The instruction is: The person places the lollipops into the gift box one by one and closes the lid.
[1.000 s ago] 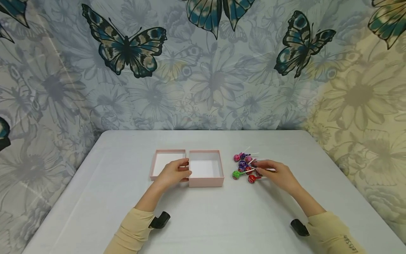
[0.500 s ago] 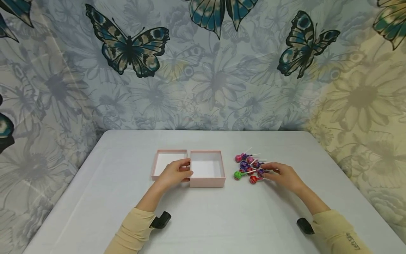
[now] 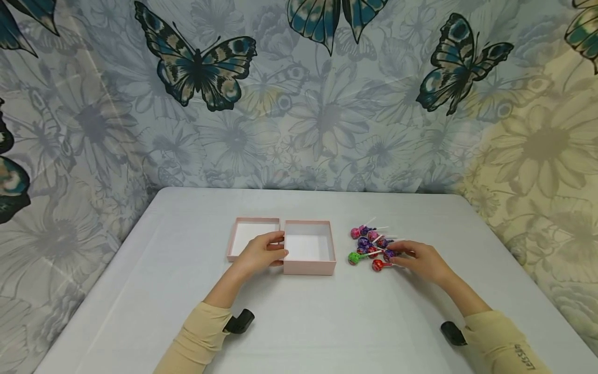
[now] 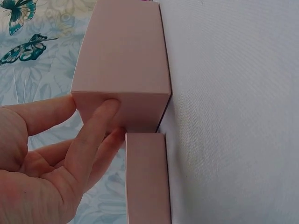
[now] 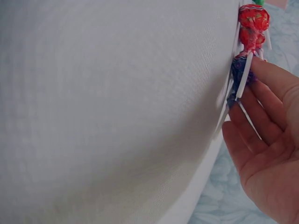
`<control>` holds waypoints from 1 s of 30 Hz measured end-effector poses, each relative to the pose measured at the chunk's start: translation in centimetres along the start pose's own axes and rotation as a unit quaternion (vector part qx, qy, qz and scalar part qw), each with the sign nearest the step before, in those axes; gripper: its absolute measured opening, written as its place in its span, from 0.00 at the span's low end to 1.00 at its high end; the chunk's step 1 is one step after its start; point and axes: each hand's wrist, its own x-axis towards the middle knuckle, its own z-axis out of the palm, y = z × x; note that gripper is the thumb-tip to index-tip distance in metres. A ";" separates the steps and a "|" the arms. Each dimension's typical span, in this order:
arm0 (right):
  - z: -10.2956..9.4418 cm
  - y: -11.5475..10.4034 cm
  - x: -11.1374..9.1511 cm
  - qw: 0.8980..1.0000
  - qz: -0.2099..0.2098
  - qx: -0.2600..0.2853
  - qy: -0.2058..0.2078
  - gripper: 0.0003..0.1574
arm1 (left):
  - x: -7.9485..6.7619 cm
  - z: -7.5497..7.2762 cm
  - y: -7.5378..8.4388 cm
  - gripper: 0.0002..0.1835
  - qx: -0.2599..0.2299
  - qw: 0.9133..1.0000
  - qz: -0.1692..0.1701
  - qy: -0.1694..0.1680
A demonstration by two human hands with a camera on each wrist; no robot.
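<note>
Across the white table (image 3: 299, 322), left to right: shallow pink tray (image 3: 252, 236), deep pink box (image 3: 309, 268), lollipops (image 3: 372, 236) in a loose pile

Leftmost, the tray shows only its white lining, partly hidden by the left hand (image 3: 259, 252), whose parted fingers press the box's left wall without pinching; too firm a push could slide the box toward the pile. White base is all that shows inside the box, too. Right of it, the lollipops lie outside both containers; their sticks cross, so lifting one might drag or roll others. Rightmost, the right hand (image 3: 422, 259) is at a purple lollipop (image 3: 389, 254), fingers apart; whether it pinches it, I cannot tell
</note>
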 end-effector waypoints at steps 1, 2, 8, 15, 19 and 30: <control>0.0 0.0 0.0 1.000 0.000 0.000 0.001 0.21 | 0.0 0.0 0.0 0.31 0.000 1.000 0.000 0.000; 0.0 0.0 0.0 1.000 0.000 -0.001 0.001 0.21 | 0.0 0.0 0.0 0.31 -0.001 1.000 0.000 0.000; 0.0 -0.2 -0.1 1.000 -0.005 -0.002 0.008 0.21 | 0.0 0.0 -0.1 0.31 -0.003 1.000 0.002 -0.001; -0.3 -0.6 0.1 1.000 -0.005 0.011 0.024 0.22 | 0.0 0.0 -0.2 0.31 -0.004 1.000 0.006 0.001; -0.5 -1.3 0.4 0.999 0.001 0.033 0.025 0.24 | 0.0 0.0 -0.2 0.31 -0.004 1.000 0.007 0.001; -0.3 -4.2 1.6 0.995 0.017 0.100 0.023 0.28 | -0.1 0.0 0.0 0.31 -0.013 1.000 -0.004 0.000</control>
